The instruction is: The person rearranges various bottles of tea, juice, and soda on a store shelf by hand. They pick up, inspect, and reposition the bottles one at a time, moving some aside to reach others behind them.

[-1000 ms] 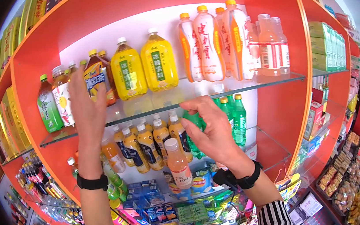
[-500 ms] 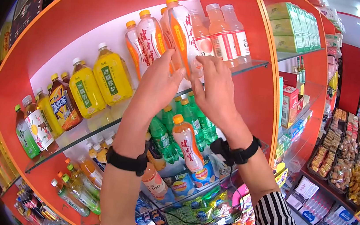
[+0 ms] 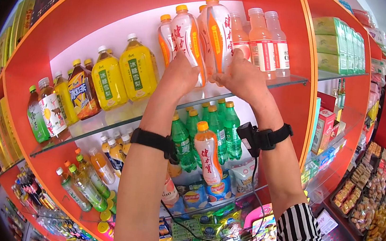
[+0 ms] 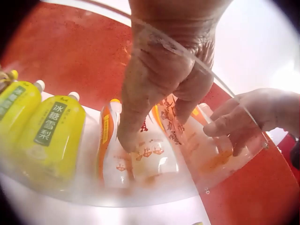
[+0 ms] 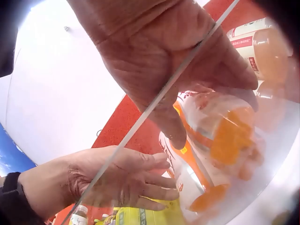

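On the upper glass shelf stand white-and-orange bottles with yellow caps. My left hand (image 3: 181, 75) is at the lower part of one bottle (image 3: 189, 33), its thumb and fingers on either side. Beside it, my right hand (image 3: 244, 79) grips the low part of a taller bottle (image 3: 217, 25). In the left wrist view the left hand (image 4: 164, 75) reaches down over a bottle (image 4: 154, 161), and the right hand (image 4: 258, 115) shows at the right. The right wrist view has the right hand (image 5: 173, 65) spread round a bottle (image 5: 229, 136); the left hand (image 5: 122, 180) shows lower left.
Yellow bottles (image 3: 139, 71) stand left on the same shelf, pink bottles (image 3: 262, 47) right. The glass edge (image 3: 234, 94) runs under my hands. Below are green bottles (image 3: 181, 138), an orange-capped bottle (image 3: 207, 158) and snack bags (image 3: 195, 198).
From in front of the shelf, both hands have reached the white-and-orange bottles. Since half a second ago, the left hand has shifted to the bottle farther left; the right has closed round the taller one.
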`<state>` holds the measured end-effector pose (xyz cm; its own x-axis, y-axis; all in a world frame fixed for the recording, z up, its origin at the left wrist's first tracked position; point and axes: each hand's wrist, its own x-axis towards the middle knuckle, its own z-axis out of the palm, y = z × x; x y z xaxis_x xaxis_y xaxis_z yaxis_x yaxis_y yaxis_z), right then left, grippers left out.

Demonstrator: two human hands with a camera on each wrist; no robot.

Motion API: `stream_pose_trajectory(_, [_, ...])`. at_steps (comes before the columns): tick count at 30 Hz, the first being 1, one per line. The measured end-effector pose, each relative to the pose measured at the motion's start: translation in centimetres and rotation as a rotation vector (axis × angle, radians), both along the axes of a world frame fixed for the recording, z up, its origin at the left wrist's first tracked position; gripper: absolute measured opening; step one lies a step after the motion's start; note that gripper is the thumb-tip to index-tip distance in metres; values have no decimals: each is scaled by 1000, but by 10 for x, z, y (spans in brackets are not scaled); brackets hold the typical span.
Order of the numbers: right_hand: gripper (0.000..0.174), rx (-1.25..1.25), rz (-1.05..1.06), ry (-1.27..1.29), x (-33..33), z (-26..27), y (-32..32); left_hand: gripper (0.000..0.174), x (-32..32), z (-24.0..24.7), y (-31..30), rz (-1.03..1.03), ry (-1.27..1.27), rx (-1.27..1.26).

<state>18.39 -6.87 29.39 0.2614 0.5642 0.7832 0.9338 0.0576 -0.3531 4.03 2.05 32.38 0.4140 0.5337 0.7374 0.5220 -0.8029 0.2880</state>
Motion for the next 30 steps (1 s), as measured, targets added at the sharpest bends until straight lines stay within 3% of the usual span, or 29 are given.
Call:
stream_pose_trajectory(5, [74,29,-9,12,5,5,19,57,1,-1,12,-4,-15,-102])
stream_pose_trajectory(8, [74,36,1,31,8,4,26,59,5,-4,2,79,-42,-161])
stream_pose_trajectory(10, [74,57,12,-1,10,2,26,63,6,-5,12,-14,-43,-122])
stream_pose_trajectory(12, [64,53,-23,74,9,3,24,63,8,-2,26,3,-62,-109])
stream_pose_trajectory(14, [61,60,19,67,7,4,22,82,8,1,32,47,36,-96])
stream_pose_trajectory(15, [61,68,-20,51,6,4,22,68,9,0,34,92,25,-104])
stream_pose_trajectory(18, [63,54,-67,36,6,6,24,58,14,2,26,194,14,-173])
stream_pose_trajectory(22, [61,59,-37,25,12,7,28,58,19,1,26,258,16,-141])
stream_pose_trajectory(24, [61,48,-20,35,14,7,29,61,16,5,23,223,49,-239])
stream_pose_trajectory(28, [58,20,36,62,11,9,23,63,25,-1,54,127,-26,-193])
stream_pose_trajectory(30, [58,14,62,68,10,8,23,62,28,0,51,204,-69,-187])
